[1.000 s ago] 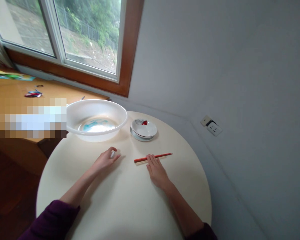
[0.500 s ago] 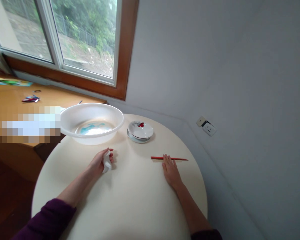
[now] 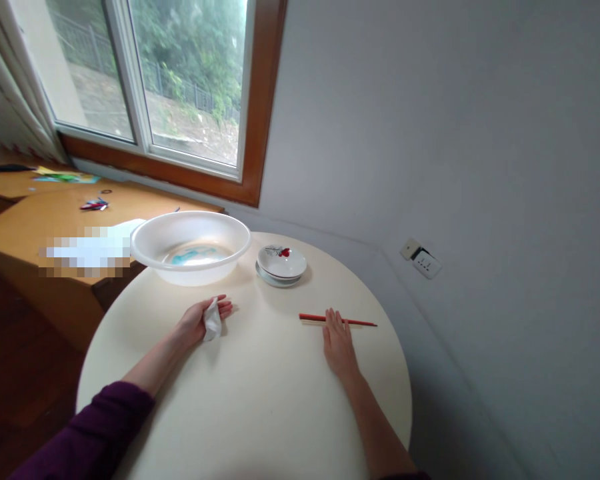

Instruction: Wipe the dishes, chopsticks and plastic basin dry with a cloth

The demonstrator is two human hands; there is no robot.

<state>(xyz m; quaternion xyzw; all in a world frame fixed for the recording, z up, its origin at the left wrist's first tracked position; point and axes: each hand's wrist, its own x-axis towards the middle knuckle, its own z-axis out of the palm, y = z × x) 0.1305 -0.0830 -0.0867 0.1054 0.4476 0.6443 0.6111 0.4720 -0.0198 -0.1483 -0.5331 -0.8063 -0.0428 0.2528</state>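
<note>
A crumpled white tissue (image 3: pixel 213 321) is held in my left hand (image 3: pixel 196 320), which lies palm up over the table with its fingers fairly straight. My right hand (image 3: pixel 339 343) rests flat with fingers stretched across the red chopsticks (image 3: pixel 307 317), which lie side by side on the tabletop; their middle is covered by the fingers. Behind and between the hands sits a small stack of white dishes (image 3: pixel 283 262), the top one bearing a red flower pattern. Beyond my left hand stands a large translucent white basin (image 3: pixel 195 272) with a blue patch at its bottom.
All this is on a round cream table (image 3: pixel 250 400) against a grey wall. A wooden desk (image 3: pixel 15 220) to the left carries pens (image 3: pixel 95 204) and papers. A wall socket (image 3: pixel 426 264) is at the right, a window (image 3: pixel 190 80) behind.
The fingers of my left hand have uncurled, palm turning up, with the tissue still in it. My right hand stays on the chopsticks. The view has shifted slightly left.
</note>
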